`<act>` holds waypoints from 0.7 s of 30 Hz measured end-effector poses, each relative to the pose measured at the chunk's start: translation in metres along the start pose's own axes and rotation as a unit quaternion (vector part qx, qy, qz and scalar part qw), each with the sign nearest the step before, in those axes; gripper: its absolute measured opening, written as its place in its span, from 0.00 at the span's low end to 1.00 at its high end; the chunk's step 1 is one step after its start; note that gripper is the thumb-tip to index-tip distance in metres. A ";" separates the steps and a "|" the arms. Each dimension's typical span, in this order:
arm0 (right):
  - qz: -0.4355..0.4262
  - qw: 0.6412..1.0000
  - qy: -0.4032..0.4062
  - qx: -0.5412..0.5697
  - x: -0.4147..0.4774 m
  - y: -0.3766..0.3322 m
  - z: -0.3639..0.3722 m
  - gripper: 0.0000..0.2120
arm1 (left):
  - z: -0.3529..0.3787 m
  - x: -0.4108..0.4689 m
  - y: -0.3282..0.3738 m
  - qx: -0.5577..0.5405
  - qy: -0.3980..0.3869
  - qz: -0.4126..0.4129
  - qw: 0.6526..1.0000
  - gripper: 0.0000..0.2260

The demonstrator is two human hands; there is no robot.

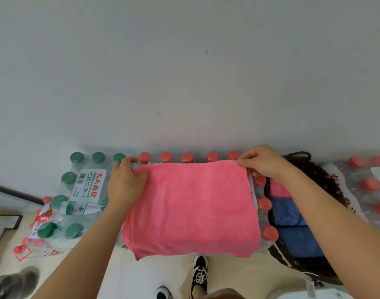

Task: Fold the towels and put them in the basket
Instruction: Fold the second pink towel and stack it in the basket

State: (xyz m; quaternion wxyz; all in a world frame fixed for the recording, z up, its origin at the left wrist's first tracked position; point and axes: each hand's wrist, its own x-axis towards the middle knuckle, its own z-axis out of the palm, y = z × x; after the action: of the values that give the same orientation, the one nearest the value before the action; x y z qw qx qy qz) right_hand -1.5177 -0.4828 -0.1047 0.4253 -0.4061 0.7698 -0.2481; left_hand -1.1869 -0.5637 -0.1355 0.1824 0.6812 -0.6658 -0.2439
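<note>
Nearest you, below the pink towel (191, 208), your shoe (199, 272) stands on the floor. The pink towel lies spread over a pack of red-capped bottles (212, 156), which serves as your table, and its near edge hangs a little over the pack's front. Layered edges show at its near left corner, so I judge one fold is made and at least one more is left.

Just right of the pink towel, the basket (327, 180) holds folded pieces: a dark blue towel (301, 240) nearest you, a lighter blue towel (292, 212) behind it, and a folded pink one (279, 188) farthest. That part looks done. The pink towel is not yet in, and no other loose towel shows.

At the pink towel's far edge, your left grip (128, 182) pinches the left corner and your right grip (264, 162) pinches the right corner. Beyond that edge come the bottle caps, then the wall.
</note>
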 end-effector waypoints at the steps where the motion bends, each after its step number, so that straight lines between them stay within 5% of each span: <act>1: -0.010 1.000 0.010 -0.007 0.000 0.002 0.001 0.03 | -0.002 -0.001 0.000 -0.009 0.002 -0.006 1.000 0.19; 7: -0.076 0.985 0.108 -0.107 -0.004 0.009 0.012 0.02 | -0.017 -0.012 0.005 -0.078 -0.009 -0.018 0.997 0.19; 11: -0.099 0.967 0.191 -0.139 -0.038 0.016 0.027 0.15 | -0.027 -0.021 0.001 -0.148 -0.043 -0.045 0.987 0.23; 21: 0.002 0.968 0.234 -0.091 -0.131 0.045 0.087 0.13 | -0.046 -0.082 -0.037 -0.180 -0.148 -0.071 0.970 0.15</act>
State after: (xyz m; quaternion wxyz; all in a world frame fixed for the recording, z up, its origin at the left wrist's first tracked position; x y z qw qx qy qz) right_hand -1.4212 -0.3519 -0.1230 0.1953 -0.3725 0.8680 -0.2641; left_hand -1.1300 -0.4842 -0.1115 0.1838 0.6392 -0.5807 -0.4696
